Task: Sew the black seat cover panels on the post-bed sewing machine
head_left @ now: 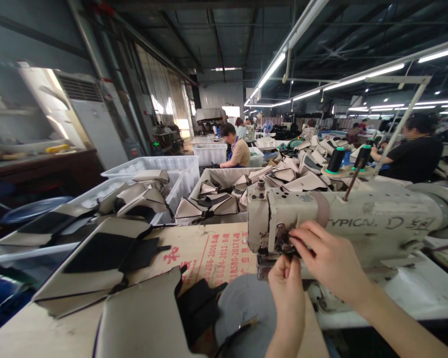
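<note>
A pale sewing machine (377,214) stands at the right, its head facing left. Just below its needle area is my left hand (289,288), fingers curled and pinched together at the machine's lower edge. My right hand (324,253) reaches in from the right, thumb and forefinger pinched beside the metal parts (282,239) on the machine head. Whatever lies between the fingertips of either hand is too small to make out. Under my left hand's side sits a round grey disc (246,315). Beige and black sewn pieces (142,318) lie to the left on the wooden board (205,253).
White plastic bins (186,191) with more beige pieces stand behind the board. Two black thread spools (335,160) rise above the machine. A person (239,149) sits beyond the bins, and another in black (414,154) is at the right.
</note>
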`<control>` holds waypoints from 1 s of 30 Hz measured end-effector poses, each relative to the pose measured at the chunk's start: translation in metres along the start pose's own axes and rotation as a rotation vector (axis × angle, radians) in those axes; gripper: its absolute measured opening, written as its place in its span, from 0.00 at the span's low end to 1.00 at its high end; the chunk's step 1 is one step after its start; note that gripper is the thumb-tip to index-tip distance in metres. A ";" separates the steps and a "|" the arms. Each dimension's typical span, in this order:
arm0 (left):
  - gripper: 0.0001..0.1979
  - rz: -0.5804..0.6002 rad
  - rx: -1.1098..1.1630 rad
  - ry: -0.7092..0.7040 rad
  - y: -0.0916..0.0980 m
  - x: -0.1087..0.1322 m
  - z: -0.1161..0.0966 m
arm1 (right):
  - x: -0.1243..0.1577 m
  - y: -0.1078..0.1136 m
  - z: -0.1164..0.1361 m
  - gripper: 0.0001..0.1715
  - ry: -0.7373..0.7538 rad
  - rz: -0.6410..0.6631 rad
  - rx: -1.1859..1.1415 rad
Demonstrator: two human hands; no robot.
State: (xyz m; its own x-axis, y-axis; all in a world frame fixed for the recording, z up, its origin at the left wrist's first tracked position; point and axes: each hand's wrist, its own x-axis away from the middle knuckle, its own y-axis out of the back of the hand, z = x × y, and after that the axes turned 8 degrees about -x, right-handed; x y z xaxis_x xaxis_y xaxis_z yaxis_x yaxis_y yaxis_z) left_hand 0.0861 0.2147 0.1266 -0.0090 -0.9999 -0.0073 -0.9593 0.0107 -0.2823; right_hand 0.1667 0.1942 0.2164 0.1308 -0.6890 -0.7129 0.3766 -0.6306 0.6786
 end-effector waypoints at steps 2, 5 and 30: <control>0.23 -0.044 -0.051 -0.013 0.008 0.007 0.002 | 0.020 -0.001 0.002 0.08 -0.017 -0.128 -0.133; 0.24 -0.062 -0.106 -0.004 0.018 0.019 0.006 | 0.046 -0.014 0.006 0.07 -0.194 -0.184 -0.373; 0.27 -0.209 -0.518 -0.131 0.066 0.027 -0.035 | 0.020 -0.048 0.002 0.13 -0.874 -0.206 -1.304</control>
State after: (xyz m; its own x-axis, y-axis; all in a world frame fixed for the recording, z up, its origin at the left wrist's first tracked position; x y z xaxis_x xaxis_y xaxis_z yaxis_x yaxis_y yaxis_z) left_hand 0.0128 0.1886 0.1409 0.1991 -0.9714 -0.1298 -0.9505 -0.2237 0.2159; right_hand 0.1496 0.2098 0.1697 -0.3931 -0.9088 -0.1396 0.8774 -0.3254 -0.3524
